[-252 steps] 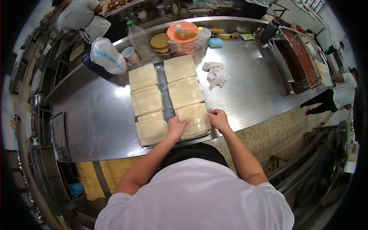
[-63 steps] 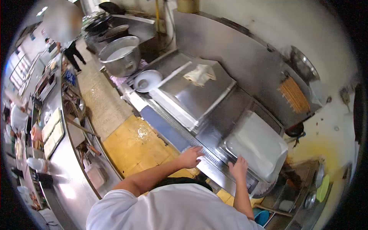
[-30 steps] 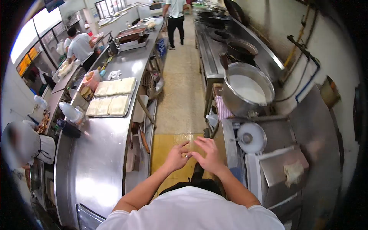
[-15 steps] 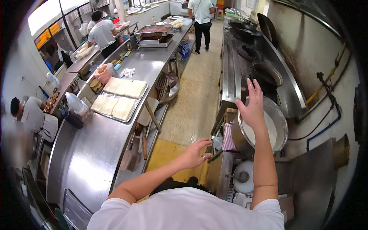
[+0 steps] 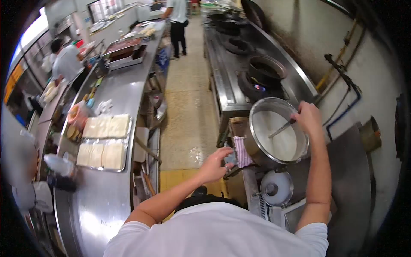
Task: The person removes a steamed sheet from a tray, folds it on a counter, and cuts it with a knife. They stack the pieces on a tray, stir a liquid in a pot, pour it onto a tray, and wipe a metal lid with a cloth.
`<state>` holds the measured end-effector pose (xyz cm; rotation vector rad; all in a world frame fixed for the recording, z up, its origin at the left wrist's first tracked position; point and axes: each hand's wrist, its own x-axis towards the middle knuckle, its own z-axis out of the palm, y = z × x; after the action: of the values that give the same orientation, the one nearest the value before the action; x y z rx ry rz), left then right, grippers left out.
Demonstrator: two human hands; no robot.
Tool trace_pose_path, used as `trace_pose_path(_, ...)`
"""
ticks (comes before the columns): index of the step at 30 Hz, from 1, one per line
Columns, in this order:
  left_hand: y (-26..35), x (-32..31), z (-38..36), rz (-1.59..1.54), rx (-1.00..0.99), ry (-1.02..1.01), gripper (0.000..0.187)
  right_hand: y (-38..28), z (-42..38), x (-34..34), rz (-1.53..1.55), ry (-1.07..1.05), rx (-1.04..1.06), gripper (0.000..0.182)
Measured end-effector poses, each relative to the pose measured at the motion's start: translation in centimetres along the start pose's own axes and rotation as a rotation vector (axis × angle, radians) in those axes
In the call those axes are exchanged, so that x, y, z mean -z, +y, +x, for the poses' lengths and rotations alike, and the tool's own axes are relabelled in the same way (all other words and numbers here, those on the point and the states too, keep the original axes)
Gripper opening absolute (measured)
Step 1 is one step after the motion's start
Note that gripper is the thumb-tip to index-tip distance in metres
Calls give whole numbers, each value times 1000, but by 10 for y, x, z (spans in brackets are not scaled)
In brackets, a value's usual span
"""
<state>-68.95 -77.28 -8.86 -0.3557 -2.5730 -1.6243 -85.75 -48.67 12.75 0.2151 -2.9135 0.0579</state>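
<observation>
A large metal pot (image 5: 255, 150) of white liquid (image 5: 283, 147) stands to my right. Over its far right rim, my right hand (image 5: 308, 118) is closed around the handle of a grey long-handled utensil (image 5: 281, 129). The utensil slants into the liquid, which hides its lower end. My left hand (image 5: 214, 165) is held low at the left of the pot, fingers bent and apart, with nothing visibly gripped. Beside its fingertips are a translucent bluish container (image 5: 231, 157), partly covered, and a pink-and-white striped cloth (image 5: 242, 152).
Ahead, a stove (image 5: 231, 88) carries a dark pan (image 5: 266, 70) near a small flame. A steel counter (image 5: 96, 192) on my left holds trays of pale flat sheets (image 5: 102, 155). A lidded-looking round vessel (image 5: 277, 199) sits below the pot. People work farther off.
My right hand, spread above the pot before, has moved down and right and now grips the utensil. My left hand stays low near the cloth. The view has swung right.
</observation>
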Motion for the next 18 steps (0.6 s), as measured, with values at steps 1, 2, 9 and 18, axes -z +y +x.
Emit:
trace_pose_path(1, -2, 4, 7, -21, -12, -24, 48, 6, -7, 11, -157, -87, -24, 30)
trace_pose_path(2, -4, 9, 14, -39, -22, -46, 48, 9, -14, 15, -308, -180, -47, 27)
trace_pose_path(9, -16, 5, 58, -166, -112, -233, 44, -1, -93, -17, -532, -378, 101, 10)
trace_pose_path(18, -8, -34, 126, 65, -424, -206, 41, -48, -122, 28, -471, -503, -12, 13)
